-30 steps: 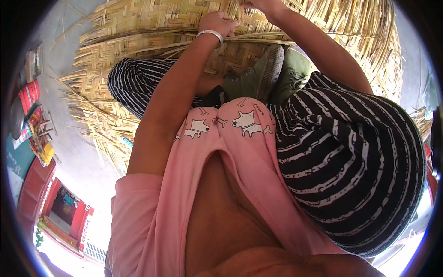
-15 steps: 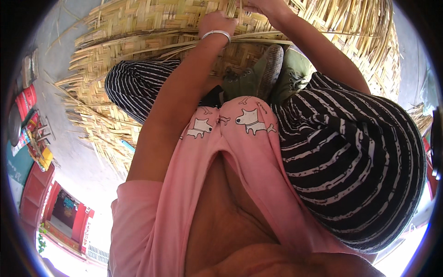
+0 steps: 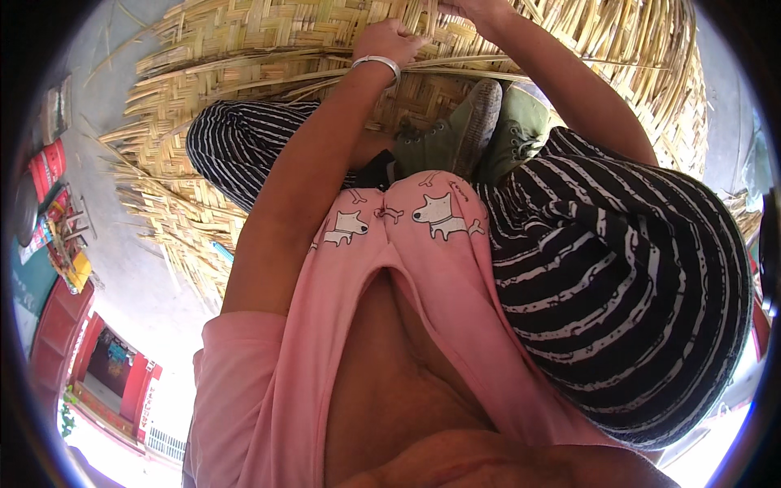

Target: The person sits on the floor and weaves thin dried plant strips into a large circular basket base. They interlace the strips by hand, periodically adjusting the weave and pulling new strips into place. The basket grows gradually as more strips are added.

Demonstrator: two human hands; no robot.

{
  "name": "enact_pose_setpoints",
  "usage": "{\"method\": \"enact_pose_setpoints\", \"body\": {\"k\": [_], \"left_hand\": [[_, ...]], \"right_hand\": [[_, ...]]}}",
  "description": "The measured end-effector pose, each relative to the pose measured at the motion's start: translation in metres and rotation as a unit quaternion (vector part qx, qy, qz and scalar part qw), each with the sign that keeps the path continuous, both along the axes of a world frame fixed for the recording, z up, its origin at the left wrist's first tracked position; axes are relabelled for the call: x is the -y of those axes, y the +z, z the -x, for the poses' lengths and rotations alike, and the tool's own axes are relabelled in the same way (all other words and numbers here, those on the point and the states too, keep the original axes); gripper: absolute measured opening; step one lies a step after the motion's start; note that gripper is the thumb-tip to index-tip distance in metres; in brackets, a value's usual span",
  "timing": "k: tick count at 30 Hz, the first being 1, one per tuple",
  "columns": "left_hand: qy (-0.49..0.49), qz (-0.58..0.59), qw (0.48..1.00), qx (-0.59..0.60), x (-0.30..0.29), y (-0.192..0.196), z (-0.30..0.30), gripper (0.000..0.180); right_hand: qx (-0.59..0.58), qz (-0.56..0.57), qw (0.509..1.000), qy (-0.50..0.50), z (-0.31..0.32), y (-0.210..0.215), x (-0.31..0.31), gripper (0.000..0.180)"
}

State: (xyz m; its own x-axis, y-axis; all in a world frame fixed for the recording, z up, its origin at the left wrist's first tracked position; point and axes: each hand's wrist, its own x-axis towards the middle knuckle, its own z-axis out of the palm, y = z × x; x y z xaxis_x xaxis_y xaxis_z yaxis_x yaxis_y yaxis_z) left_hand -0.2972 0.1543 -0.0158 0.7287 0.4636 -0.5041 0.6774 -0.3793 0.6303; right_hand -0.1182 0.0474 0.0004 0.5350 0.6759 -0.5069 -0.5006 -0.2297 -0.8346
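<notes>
A large mat of pale yellow-green split bamboo strips (image 3: 268, 49) lies in front of me, woven in the middle, with loose ends fraying at its sides. My left hand (image 3: 387, 42), a silver bangle at its wrist, rests on the weave with its fingers apart and holding nothing that I can see. To its right, my right hand (image 3: 478, 10) is partly cut off by the upper edge. Its fingertips are pinched together at a bamboo strip (image 3: 432, 18) standing up from the weave. Several long strips run crosswise just below both hands.
My green canvas shoes (image 3: 443, 130) and striped trouser legs (image 3: 626, 276) are close to the mat's near side. Left on the grey floor are a red container (image 3: 47, 163), a dark round pan (image 3: 24, 213) and colourful packets. A red-framed doorway (image 3: 110, 366) is beyond.
My left hand has loosened from a closed fist, its fingers now extended toward the right. My right hand has shifted slightly upward at the picture's edge.
</notes>
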Motion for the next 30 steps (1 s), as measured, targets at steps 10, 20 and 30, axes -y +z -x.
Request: {"method": "enact_pose_setpoints", "body": {"k": [10, 20, 30], "left_hand": [[0.042, -0.112, 0.991, -0.059, 0.014, 0.019, -0.012, 0.047], [0.006, -0.1, 0.993, -0.054, 0.012, 0.025, -0.01, 0.045], [0.061, -0.148, 0.982, -0.105, 0.03, 0.059, -0.021, 0.046]], "right_hand": [[-0.003, 0.035, 0.999, -0.007, 0.008, 0.009, -0.001, 0.015], [-0.081, -0.057, 0.995, -0.032, 0.003, -0.001, 0.004, 0.015], [-0.127, -0.076, 0.989, -0.022, 0.051, 0.051, 0.04, 0.018]]}}
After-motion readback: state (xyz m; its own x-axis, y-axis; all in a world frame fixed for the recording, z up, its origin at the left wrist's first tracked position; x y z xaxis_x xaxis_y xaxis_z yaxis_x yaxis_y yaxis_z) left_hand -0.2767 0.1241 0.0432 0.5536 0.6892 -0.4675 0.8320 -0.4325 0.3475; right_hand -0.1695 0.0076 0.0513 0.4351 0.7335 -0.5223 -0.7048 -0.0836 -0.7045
